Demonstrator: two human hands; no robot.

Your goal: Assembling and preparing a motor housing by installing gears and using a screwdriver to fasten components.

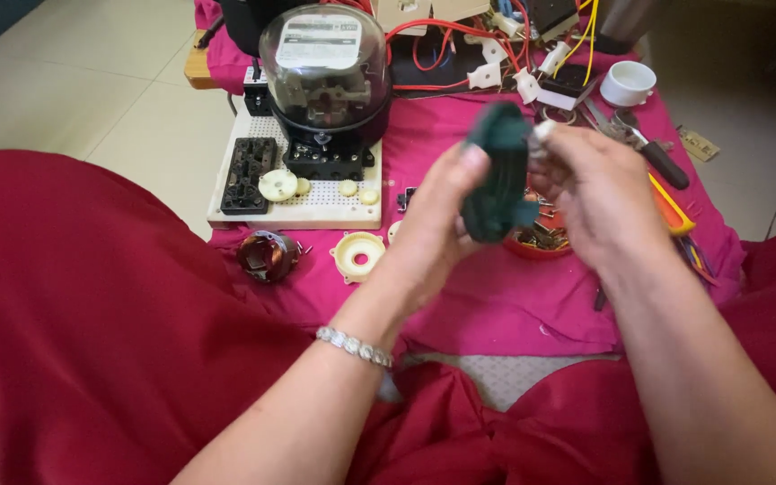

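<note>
Both my hands hold a dark green plastic part up over the pink cloth. My left hand grips its left side with the thumb on top. My right hand grips its right side, and a small white piece shows at the fingertips. The part is blurred. Behind the hands lies a red dish of small brass pieces, partly hidden.
An electric meter with a clear dome stands on a white perforated board with gears. A dark motor coil and cream ring lie on the pink cloth. Wires, white cup, pliers, orange-handled tool at back right.
</note>
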